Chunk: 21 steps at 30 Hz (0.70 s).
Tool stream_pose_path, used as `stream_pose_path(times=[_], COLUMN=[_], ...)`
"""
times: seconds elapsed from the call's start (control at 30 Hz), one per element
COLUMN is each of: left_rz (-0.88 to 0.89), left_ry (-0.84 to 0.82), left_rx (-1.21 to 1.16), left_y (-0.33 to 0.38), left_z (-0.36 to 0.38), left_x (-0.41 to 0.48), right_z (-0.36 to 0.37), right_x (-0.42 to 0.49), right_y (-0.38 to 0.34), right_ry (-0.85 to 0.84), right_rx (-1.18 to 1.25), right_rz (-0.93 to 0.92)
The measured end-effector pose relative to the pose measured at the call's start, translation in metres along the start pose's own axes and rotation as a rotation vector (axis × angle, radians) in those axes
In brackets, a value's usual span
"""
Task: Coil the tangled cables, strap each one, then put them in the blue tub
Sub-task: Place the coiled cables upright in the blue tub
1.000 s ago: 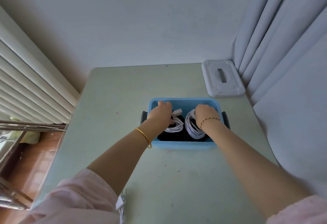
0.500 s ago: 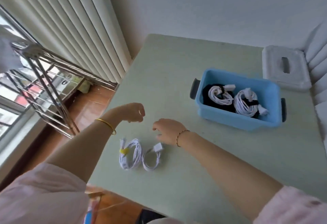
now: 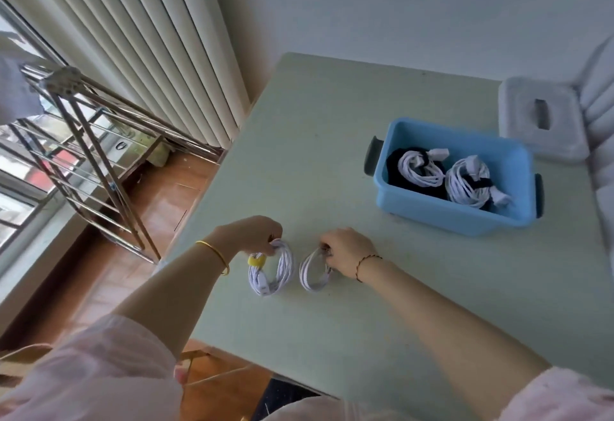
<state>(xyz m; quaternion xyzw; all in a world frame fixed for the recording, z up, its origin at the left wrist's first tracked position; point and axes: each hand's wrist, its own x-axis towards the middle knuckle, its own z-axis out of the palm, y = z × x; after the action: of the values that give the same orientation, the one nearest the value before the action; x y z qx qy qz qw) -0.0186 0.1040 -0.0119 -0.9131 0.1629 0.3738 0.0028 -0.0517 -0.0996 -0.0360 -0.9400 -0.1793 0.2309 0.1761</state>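
pale green and smooth, the table (image 3: pixel 332 121) carries a blue plastic tub (image 3: pixel 448 218) with dark handles at its ends. inside it lie two white cable bundles, the left bundle (image 3: pixel 419 169) and the right bundle (image 3: pixel 466 186). each has a dark strap round it and rests on something black i can't make out. just behind the tub's right end sits a white plastic lid (image 3: pixel 541 141) with a slot in its top.

well apart from the tub, out past its left end and nearer the person, two more coils lie side by side and seem to rest on the table. the one farther from the tub is a thick white cable coil (image 3: pixel 282 269) bound with a yellow strap (image 3: pixel 256 261). the left hand (image 3: pixel 252 234) has its fingers curled round the top of it, gripping it. between that coil and the tub is a thinner white cable coil (image 3: pixel 312 276). the right hand (image 3: pixel 347 251) pinches its upper edge, fingers bent close together. whether this one is strapped i can't tell, as the hand covers that part.

a gold bangle (image 3: pixel 214 254) rings the left wrist. far to the tub's left, beyond the table edge, a steel drying rack (image 3: pixel 93 154) stands on a wooden floor beside cream vertical blinds (image 3: pixel 149 38).
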Motion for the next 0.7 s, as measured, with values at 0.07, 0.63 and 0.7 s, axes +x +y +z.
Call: stream_pose_path(times=[0.07, 0.63, 0.7], left_rz=[0.061, 0.26, 0.198], left_ry=[0.016, 0.269, 0.252], left_rx=[-0.049, -0.377, -0.355], left_y=[0.016, 0.192, 0.198], left_z=[-0.022, -0.2, -0.201], left_x=[0.008, 0.063, 0.077], right_z=[-0.017, -0.19, -0.193], right_x=[-0.016, -0.105, -0.09], right_y=[0.019, 0.163, 0.168], right_ry=[0.059, 0.538, 0.46], right_rx=[0.12, 0.18, 0.101], right_rz=[0.06, 0.565, 0.61])
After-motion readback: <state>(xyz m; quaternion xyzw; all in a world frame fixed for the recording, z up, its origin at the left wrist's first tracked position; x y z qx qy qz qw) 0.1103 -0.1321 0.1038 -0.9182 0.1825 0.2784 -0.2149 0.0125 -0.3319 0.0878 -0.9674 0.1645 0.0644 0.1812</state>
